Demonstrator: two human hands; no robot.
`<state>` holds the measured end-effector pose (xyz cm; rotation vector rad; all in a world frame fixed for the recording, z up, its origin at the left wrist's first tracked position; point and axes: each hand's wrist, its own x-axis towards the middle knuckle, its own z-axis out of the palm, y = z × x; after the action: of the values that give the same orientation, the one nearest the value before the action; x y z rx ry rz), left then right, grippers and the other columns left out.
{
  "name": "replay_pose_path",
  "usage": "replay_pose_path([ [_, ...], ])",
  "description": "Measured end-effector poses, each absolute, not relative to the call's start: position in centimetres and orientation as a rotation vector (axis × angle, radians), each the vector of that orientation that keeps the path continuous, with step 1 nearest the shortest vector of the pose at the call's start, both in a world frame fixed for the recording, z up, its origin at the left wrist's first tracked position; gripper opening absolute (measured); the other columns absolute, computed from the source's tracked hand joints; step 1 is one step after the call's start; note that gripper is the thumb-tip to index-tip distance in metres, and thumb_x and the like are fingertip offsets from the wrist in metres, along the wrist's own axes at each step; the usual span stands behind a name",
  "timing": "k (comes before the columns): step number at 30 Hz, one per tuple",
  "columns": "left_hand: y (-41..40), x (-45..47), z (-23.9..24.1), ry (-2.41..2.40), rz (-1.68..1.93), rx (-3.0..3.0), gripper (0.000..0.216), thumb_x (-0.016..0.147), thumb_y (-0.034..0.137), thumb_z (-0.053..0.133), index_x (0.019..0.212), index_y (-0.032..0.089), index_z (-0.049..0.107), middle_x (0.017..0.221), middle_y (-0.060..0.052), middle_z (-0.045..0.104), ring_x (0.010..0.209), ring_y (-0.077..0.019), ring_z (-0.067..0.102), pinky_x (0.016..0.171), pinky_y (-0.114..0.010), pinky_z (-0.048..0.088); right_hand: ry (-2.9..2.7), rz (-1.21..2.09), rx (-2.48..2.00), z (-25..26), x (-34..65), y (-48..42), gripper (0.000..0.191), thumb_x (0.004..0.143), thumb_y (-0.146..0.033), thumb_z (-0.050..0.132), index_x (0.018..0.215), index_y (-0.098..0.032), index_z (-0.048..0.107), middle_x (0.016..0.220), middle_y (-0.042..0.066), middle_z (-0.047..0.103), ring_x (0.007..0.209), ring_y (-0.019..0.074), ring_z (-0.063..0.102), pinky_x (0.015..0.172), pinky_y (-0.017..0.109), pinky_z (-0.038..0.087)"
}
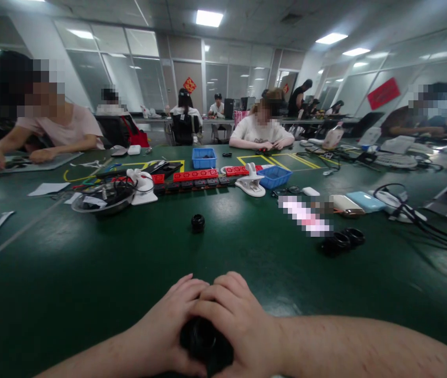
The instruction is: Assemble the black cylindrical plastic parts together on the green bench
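Observation:
Near the bottom of the view, my left hand (168,325) and my right hand (242,323) are closed together around a black rounded object (206,341). The fingers of my right hand overlap those of my left, and they cover the top and sides of the object, so its exact kind is hidden. Farther out on the green table stands a small black ring-shaped piece (198,223), apart from both hands. Off to the right lie two larger black round pieces (343,240) with open centres, side by side.
A metal bowl (101,209) of cables and a white clip stand (251,181) lie ahead, by red and black power strips (195,175). Blue bins (274,177) sit behind. Phones, a light-blue case (365,201) and cables occupy the right. Other people sit around the table (136,257).

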<state>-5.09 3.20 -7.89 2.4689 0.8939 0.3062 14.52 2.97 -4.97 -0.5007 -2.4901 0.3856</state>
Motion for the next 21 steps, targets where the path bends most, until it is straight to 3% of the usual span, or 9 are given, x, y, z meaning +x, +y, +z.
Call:
replay_pose_path([
  [5,3.1,-5.0,-7.8,0.885,0.296,2.461,0.075,0.057,0.048,0.072,0.123,0.03,0.043,0.12,-0.005,0.051,0.113,-0.0295,0.045,0.105,-0.052,0.017,-2.394,0.282,-0.555,-6.6,13.5,2.8,0.047,0.071,-0.059,0.048,0.09,-0.017,0.056,0.081,0.003,0.059,0.077,0.0166,0.047,0.071,0.034,0.033],
  [13,3.1,-5.0,-7.7,0.901,0.308,2.469,0.075,0.053,0.044,0.074,0.121,0.031,0.044,0.121,-0.002,0.051,0.112,-0.0287,0.045,0.105,-0.051,0.016,-2.557,0.325,-0.313,-6.0,13.7,2.8,0.024,0.077,-0.032,0.044,0.093,-0.019,0.057,0.099,-0.002,0.06,0.097,0.0162,0.043,0.091,0.034,0.03],
  [16,3.1,-5.1,-7.6,0.913,0.281,2.488,0.078,0.055,0.052,0.072,0.123,0.028,0.042,0.123,-0.005,0.049,0.115,-0.0309,0.043,0.105,-0.052,0.018,-2.645,0.279,-0.265,-5.7,13.9,3.0,0.023,0.084,-0.03,0.04,0.098,-0.021,0.055,0.102,-0.005,0.06,0.105,0.0159,0.041,0.105,0.042,0.012],
  [18,3.1,-5.2,-7.7,0.929,0.255,2.5,0.078,0.055,0.056,0.07,0.122,0.026,0.043,0.124,-0.007,0.047,0.116,-0.0323,0.041,0.104,-0.054,0.019,-2.706,0.226,-0.199,-5.5,14.0,3.1,0.024,0.087,-0.03,0.037,0.101,-0.02,0.054,0.107,-0.004,0.059,0.113,0.0165,0.037,0.107,0.048,-0.004],
  [21,3.2,-5.3,-8.0,0.934,0.271,2.499,0.08,0.056,0.06,0.067,0.122,0.024,0.042,0.12,-0.008,0.049,0.113,-0.0316,0.043,0.104,-0.054,0.019,-2.764,0.161,-0.12,-5.5,14.0,3.3,0.027,0.09,-0.03,0.032,0.102,-0.019,0.054,0.111,-0.004,0.058,0.121,0.0174,0.031,0.105,0.051,-0.013],
])
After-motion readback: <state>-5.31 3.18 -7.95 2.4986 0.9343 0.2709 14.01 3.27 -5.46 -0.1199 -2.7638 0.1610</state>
